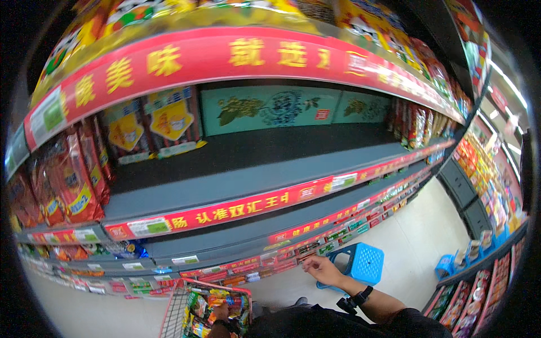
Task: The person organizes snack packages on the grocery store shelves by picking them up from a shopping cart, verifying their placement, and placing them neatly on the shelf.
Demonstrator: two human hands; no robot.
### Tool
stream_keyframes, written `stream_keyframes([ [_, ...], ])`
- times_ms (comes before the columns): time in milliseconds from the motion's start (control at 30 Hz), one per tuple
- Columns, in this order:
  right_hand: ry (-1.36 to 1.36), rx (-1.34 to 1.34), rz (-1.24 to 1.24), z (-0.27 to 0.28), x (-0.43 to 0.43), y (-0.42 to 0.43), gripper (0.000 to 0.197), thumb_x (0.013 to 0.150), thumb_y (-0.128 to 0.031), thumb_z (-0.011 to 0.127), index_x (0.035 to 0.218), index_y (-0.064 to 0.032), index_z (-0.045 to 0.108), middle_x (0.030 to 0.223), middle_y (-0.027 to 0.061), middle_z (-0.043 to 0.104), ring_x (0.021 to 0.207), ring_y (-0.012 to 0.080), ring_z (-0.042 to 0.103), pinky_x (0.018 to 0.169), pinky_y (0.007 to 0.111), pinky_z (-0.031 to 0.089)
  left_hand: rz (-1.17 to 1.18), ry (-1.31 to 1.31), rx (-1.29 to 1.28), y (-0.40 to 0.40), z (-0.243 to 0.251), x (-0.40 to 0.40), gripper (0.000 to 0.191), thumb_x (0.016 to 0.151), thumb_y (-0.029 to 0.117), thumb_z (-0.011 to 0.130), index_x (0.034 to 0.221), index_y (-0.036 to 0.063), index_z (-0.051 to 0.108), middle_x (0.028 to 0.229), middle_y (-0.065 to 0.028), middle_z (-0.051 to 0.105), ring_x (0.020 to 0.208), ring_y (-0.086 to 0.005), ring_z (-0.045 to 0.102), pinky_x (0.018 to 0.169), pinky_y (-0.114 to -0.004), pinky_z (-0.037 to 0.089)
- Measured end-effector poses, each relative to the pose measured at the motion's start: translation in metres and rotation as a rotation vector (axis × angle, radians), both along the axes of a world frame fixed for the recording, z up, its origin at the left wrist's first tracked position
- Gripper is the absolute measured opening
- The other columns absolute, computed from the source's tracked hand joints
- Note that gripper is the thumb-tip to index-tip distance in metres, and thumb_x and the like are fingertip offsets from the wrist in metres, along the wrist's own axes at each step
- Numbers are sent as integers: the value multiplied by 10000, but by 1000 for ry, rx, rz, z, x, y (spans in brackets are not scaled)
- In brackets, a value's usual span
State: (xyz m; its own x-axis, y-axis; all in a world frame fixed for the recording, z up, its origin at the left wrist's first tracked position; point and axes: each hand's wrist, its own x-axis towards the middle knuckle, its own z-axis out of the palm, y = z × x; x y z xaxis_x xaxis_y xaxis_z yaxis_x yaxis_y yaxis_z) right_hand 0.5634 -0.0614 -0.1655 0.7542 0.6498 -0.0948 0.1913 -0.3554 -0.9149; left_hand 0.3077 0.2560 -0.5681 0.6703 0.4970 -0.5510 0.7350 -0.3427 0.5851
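Observation:
My left hand (pixel 220 312) reaches down into a shopping cart (pixel 171 310) among colourful snack packets (pixel 198 305). Its fingers are partly hidden, so whether it grips a packet is unclear. My right hand (pixel 322 270) hangs in the air in front of the lower shelves, fingers loosely curled and apart, with nothing in it. Just beyond it on the floor stands a blue plastic stool (pixel 367 263). Before me a dark shelf board (pixel 262 154) carries green printed cartons (pixel 270 107) at the back and red sausage packs (pixel 78 186) at the left.
Red label strips (pixel 245 207) run along the shelf edges. Yellow packets (pixel 135 12) fill the shelf above. More packs (pixel 416 122) stand at the right end. Across the pale floor (pixel 418 224), another display (pixel 465 295) stands close on my right.

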Motion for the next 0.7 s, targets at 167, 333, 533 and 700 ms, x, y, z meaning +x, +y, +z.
stream_keyframes([
  [167,-29,0,-21,12,7,-5,111,857,-48,554,953,-8,590,828,54,623,786,113,598,701,258,478,519,-418,-277,-22,33,11,422,743,246,694,1055,-9,568,867,-107,660,761,-255,643,684,-391,505],
  [333,16,83,104,3,22,-17,125,868,-70,550,982,-26,576,851,63,603,792,134,570,689,291,463,469,-375,-236,-25,71,13,174,772,91,626,888,-28,575,663,-75,611,493,-140,543,478,-280,428],
  [533,56,108,192,17,38,-46,131,878,-100,543,982,-26,569,865,67,598,811,136,570,701,298,461,488,-714,-136,-67,224,34,74,815,40,569,881,27,540,697,-28,551,529,-118,473,473,-265,367],
  [700,91,162,315,22,55,-69,196,883,-150,563,1029,-19,560,892,79,605,843,148,576,725,313,481,389,-787,-224,-117,371,72,121,816,64,606,928,21,593,806,-8,603,695,-93,533,634,-260,425],
])
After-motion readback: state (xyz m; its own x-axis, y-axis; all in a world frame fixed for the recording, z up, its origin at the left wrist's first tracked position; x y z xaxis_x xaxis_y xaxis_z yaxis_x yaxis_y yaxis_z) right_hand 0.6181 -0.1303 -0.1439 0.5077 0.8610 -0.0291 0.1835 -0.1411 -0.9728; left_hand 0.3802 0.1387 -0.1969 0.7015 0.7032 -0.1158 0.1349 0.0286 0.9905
